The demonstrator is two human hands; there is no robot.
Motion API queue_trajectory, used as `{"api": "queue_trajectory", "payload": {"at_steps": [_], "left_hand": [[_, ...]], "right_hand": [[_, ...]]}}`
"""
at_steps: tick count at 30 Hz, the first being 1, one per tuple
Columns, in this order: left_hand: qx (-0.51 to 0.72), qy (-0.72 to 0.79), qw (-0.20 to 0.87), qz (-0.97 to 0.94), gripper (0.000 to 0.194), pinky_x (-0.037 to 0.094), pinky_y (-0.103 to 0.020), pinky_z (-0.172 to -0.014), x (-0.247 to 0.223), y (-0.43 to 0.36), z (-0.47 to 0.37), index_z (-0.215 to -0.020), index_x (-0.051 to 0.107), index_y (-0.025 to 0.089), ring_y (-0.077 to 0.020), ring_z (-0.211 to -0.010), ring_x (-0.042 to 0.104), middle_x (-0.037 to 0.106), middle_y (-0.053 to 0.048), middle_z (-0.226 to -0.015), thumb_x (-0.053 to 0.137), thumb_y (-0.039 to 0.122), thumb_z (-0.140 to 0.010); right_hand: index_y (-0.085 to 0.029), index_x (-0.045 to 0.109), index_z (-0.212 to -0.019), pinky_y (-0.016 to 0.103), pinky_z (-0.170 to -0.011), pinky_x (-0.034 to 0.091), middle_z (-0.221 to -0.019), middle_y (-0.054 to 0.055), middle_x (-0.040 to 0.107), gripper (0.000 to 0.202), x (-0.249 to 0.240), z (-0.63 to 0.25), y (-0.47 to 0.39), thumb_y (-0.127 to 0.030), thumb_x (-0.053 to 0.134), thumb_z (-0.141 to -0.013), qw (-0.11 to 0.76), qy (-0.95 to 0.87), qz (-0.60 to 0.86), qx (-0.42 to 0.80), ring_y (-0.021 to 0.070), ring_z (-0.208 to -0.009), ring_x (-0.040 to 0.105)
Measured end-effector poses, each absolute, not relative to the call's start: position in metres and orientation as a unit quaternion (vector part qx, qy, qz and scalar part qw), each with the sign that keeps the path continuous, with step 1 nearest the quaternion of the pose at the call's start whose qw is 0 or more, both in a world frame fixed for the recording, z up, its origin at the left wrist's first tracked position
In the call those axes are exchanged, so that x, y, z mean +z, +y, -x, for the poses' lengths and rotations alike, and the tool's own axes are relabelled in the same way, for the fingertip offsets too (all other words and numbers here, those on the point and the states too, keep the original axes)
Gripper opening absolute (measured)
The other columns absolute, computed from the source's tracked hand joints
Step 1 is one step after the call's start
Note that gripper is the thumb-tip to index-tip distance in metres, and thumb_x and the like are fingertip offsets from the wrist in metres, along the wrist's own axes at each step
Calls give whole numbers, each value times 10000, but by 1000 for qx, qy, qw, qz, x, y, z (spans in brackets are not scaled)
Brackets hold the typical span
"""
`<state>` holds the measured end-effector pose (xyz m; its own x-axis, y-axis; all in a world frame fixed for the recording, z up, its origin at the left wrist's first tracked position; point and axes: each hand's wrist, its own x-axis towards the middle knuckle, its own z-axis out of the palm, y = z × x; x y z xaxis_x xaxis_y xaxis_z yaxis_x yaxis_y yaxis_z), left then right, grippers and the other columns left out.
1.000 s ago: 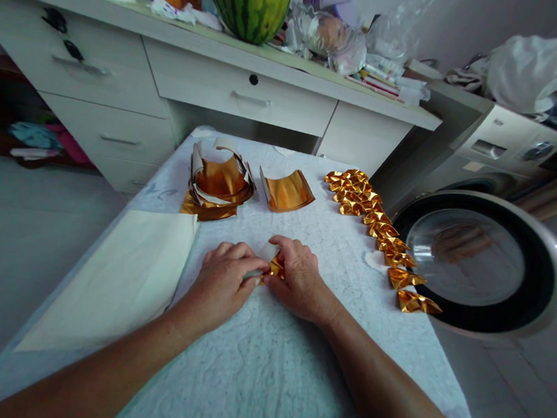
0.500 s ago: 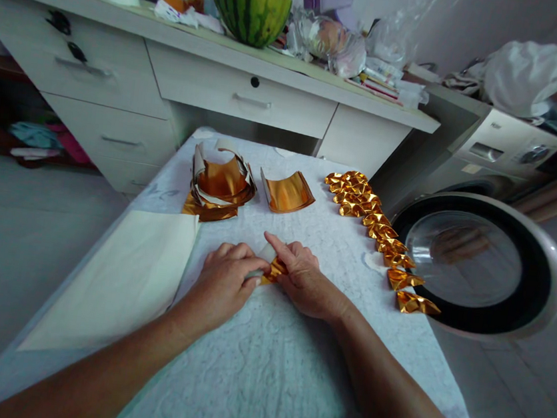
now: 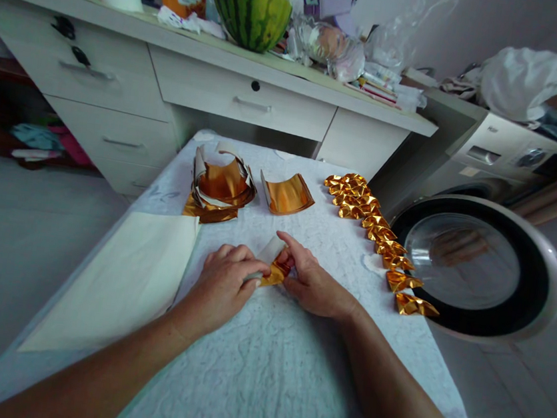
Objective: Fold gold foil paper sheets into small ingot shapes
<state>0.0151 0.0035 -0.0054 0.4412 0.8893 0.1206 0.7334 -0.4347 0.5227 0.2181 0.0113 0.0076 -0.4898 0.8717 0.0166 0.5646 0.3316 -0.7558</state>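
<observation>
A small piece of gold foil paper (image 3: 275, 276) with a pale backing lies between my hands on the cloth-covered table (image 3: 260, 368). My left hand (image 3: 229, 277) pinches its left side, fingers bent over it. The thumb and fingers of my right hand (image 3: 313, 281) close on its right edge, with the index finger pointing up and left. Beyond my hands sit a curled stack of gold sheets (image 3: 221, 179) and a smaller curved stack (image 3: 289, 195). Several folded gold pieces (image 3: 381, 229) form a line along the table's right side.
A large cream sheet (image 3: 120, 278) lies at the table's left. Behind stands a white desk (image 3: 240, 104) with half a watermelon (image 3: 248, 8) and plastic bags on top. The open round door (image 3: 464, 257) of a washing machine is beside the table's right edge.
My right hand has shifted slightly to the right, and more of the gold paper and its pale backing shows between my hands. My left hand has hardly moved.
</observation>
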Motion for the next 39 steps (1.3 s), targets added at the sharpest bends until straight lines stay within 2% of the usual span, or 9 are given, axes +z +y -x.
{"api": "queue_trajectory", "payload": {"at_steps": [4,8,13,17,24,29,31,36,39], "left_hand": [[199,495,195,-823,245,376,-393,-856,-5,4,-17,-1009,713,311,-233,-971,505,636,-18,-952,547,212,-860],[197,491,186,-828,172,364,-392,-818,-6,4,-19,-977,718,303,-237,-938,513,646,-14,-927,573,300,-885],[198,484,160,-837,120,344,-385,-798,-7,5,-21,-946,706,289,-233,-925,514,646,-3,-902,632,263,-855],[197,481,154,-841,105,339,-381,-793,-7,5,-22,-929,702,286,-233,-925,512,639,-3,-895,646,253,-845],[204,475,152,-842,87,350,-383,-795,-8,6,-24,-914,687,282,-229,-928,511,623,-2,-905,642,251,-846],[228,481,141,-835,51,388,-410,-822,-9,5,-24,-861,668,260,-244,-947,497,585,-19,-951,658,241,-815],[248,490,134,-825,109,410,-430,-853,-10,4,-24,-887,645,235,-256,-983,496,562,-41,-1015,678,224,-783],[324,505,85,-796,642,380,-479,-1035,-11,6,-25,-1259,459,151,-316,-1228,424,442,-157,-1316,755,205,-692],[318,483,52,-814,801,322,-495,-1095,-8,7,-24,-1387,346,164,-328,-1322,359,379,-166,-1448,756,207,-701]], "right_hand": [[-184,488,-1138,273,-684,437,-833,-9,541,316,0,-225,21,-122,460,-829,338,-676,528,387,134,-723,520],[-179,593,-842,315,-782,402,-837,28,557,43,-4,-226,26,-194,554,-830,320,-696,610,204,173,-821,511],[-188,665,-832,350,-824,338,-883,59,555,121,-7,-217,25,-303,629,-839,211,-722,646,129,211,-881,476],[-199,666,-867,344,-789,310,-930,65,559,162,-8,-210,24,-340,686,-788,183,-721,658,114,226,-900,459],[-187,640,-821,325,-777,306,-919,48,585,89,-4,-206,23,-234,688,-763,212,-705,656,165,218,-915,481],[-184,590,-774,288,-745,341,-767,-4,608,70,-1,-205,21,-125,626,-780,263,-725,601,210,157,-774,515],[-189,593,-798,273,-709,352,-735,-14,609,84,1,-205,20,-105,598,-791,280,-724,589,223,146,-726,517],[-194,632,-823,279,-719,372,-740,-4,632,95,7,-204,16,-111,587,-824,302,-754,548,202,150,-726,535],[-188,638,-848,295,-755,382,-788,17,644,121,9,-204,14,-87,575,-830,319,-783,501,185,165,-782,544]]}}
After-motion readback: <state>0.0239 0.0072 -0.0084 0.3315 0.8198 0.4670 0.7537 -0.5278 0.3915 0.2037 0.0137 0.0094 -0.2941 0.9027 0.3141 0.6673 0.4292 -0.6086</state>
